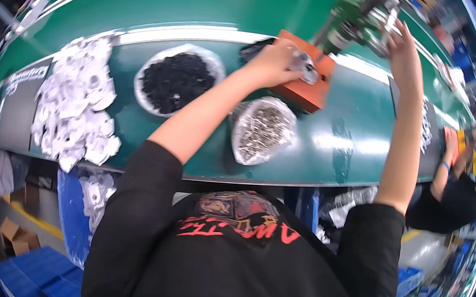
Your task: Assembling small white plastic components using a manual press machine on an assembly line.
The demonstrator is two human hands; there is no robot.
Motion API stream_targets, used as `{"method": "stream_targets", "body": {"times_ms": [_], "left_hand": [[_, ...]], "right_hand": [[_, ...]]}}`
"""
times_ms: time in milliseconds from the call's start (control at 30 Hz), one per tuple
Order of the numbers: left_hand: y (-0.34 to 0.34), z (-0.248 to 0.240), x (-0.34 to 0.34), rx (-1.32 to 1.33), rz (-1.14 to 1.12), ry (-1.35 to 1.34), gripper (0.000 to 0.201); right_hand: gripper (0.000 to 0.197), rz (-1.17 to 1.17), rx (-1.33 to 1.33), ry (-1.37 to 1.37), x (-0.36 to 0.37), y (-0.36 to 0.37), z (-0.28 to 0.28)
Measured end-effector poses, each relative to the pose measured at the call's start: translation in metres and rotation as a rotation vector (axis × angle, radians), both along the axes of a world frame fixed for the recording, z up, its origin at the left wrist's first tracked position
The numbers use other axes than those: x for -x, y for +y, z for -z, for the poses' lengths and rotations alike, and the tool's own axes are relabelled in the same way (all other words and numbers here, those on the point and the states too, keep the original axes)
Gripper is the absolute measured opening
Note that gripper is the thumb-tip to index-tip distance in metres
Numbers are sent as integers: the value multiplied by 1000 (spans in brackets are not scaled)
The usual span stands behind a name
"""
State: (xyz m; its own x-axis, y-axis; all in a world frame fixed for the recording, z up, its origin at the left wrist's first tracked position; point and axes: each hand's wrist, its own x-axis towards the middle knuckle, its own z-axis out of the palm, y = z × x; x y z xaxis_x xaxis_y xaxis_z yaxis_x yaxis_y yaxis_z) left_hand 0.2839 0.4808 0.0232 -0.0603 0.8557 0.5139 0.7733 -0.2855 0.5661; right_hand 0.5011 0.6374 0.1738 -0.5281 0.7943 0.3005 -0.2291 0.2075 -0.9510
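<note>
My left hand [275,63] is closed on a small whitish-grey moulded part [304,67], which rests on an orange block [305,92]. Above that block stands a green and silver bench press [350,28], partly blurred, its lower end close to the part. At its right side my right hand [404,53] is raised, with the fingers curled round the metal lever [390,33]. Just in front of the block lies a clear bag of small metal pins or screws [266,129]. Left of my left forearm sits a white-lined bowl of small black pieces [178,80].
A heap of white moulded parts [79,97] covers the bench's left side. Behind runs a green conveyor belt [209,0]. Blue bins [76,211] stand below the bench edge. At the far right a co-worker's arms [449,164] reach over the same line.
</note>
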Motion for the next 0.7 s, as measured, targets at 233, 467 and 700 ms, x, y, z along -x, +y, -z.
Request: {"method": "stream_targets", "body": {"times_ms": [233, 467, 700], "left_hand": [[34, 5, 4, -160, -160, 264, 49], [-1, -73, -1, 240, -155, 367, 56], [-20, -38, 68, 217, -549, 62, 52]], "right_hand": [[26, 321, -384, -382, -92, -80, 118], [14, 366, -627, -649, -110, -179, 203], [13, 510, -727, -712, -101, -188, 202]]}}
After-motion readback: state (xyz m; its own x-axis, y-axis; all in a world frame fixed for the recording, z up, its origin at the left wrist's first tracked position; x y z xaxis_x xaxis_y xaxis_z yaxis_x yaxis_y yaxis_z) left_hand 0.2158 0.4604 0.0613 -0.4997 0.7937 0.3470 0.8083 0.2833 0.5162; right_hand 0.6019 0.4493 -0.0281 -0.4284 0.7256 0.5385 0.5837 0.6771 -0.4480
